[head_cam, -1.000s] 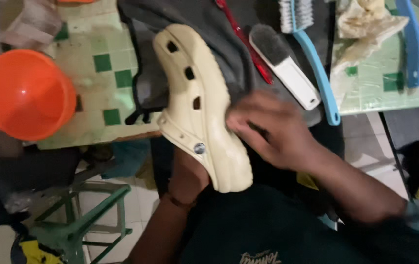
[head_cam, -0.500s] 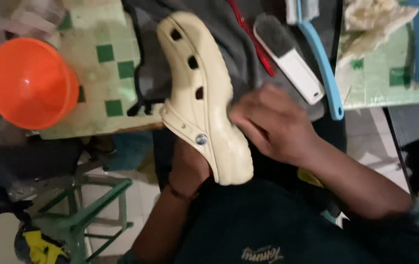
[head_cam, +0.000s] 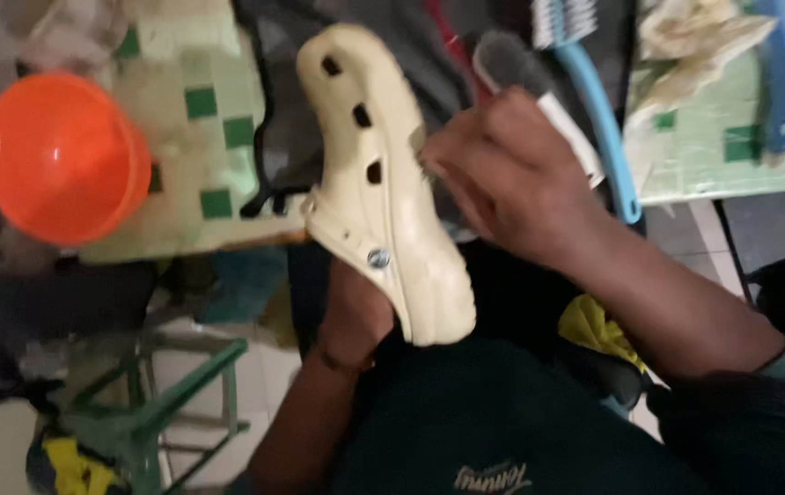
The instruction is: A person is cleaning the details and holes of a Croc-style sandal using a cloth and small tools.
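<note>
— One clog [head_cam: 383,183], between your hands: left hand [head_cam: 356,312] grips its heel from below, right hand [head_cam: 502,170] is curled against its side.
— Handling?
— Likely light, springy foam — hold the heel.

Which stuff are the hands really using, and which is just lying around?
In use:
cream clog
left hand, holding it from below
right hand, pressed on its side

Lying about:
orange bowl
blue-handled brush
white brush
dark cloth
green stool
</note>
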